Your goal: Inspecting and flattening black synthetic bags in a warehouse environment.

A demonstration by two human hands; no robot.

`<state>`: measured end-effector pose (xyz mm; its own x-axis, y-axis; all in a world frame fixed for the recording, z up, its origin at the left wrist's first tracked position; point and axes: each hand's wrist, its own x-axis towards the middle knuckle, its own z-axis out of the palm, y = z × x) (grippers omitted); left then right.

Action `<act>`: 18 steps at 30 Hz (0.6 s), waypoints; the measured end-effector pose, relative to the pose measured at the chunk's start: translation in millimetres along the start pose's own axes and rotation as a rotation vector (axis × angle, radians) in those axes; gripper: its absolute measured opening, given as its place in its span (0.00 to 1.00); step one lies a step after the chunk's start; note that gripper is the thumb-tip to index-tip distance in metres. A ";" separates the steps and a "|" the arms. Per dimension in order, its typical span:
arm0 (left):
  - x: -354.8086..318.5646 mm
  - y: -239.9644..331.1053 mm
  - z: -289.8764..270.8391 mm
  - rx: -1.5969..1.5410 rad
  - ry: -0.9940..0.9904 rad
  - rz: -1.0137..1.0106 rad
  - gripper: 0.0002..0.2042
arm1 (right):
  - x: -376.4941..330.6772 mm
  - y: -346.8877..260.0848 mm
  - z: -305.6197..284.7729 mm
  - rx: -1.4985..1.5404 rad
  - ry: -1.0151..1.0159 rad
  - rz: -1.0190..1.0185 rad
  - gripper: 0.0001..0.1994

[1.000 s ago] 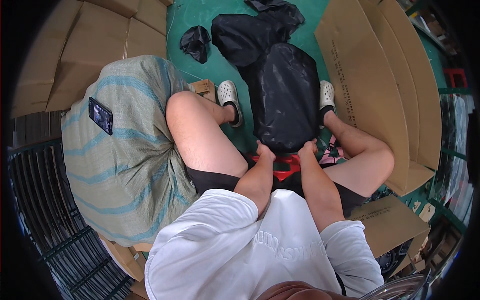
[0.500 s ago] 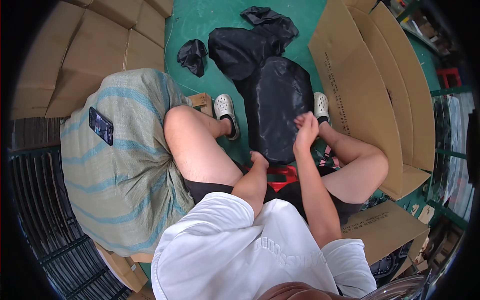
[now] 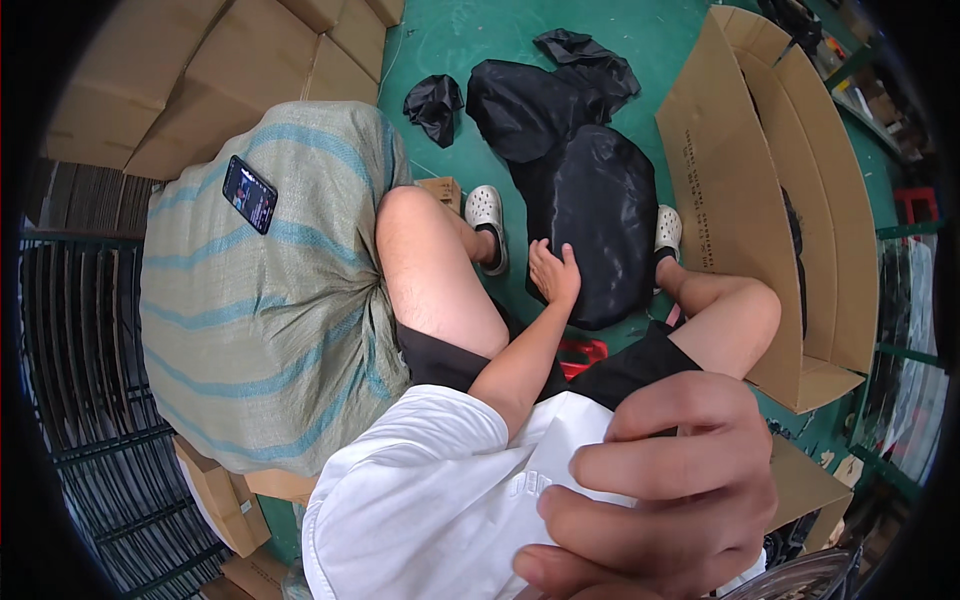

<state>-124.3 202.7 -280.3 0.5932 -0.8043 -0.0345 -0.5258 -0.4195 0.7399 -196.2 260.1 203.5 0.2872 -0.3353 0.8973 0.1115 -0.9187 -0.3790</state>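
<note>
A long rounded piece wrapped in shiny black sheeting [image 3: 600, 215] lies between my legs, its near end by a red plastic item [image 3: 580, 355]. My left hand [image 3: 555, 272] lies at the left edge of this black piece, fingers stretched out and slightly apart, gripping nothing. Close to the camera at the lower right is my right hand [image 3: 670, 480], large in view. Its fingers are loosely bent with gaps between them, and nothing shows in it. A second bulky black piece [image 3: 520, 110] adjoins the far end of the first one.
A large woven sack [image 3: 260, 330] with blue stripes stands on my left, a phone [image 3: 249, 195] lying on it. Open cardboard cartons [image 3: 730, 200] stand on my right; stacked boxes [image 3: 250, 70] are behind the sack. Crumpled black sheeting [image 3: 433, 108] lies on the green floor.
My right hand has come up from the black piece toward the camera. My left hand has moved forward along its left edge and opened out. The whole view has shifted slightly.
</note>
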 end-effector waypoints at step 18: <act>-13.4 -6.7 -0.1 0.365 -0.478 -0.039 0.52 | 15.6 58.3 -7.1 -0.081 -0.445 -0.291 0.11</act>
<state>-128.7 216.3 -284.8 0.3208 -0.8498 -0.4182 -0.7348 -0.5019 0.4562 -192.0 199.8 197.0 0.6328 0.0399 0.7733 0.1776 -0.9795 -0.0948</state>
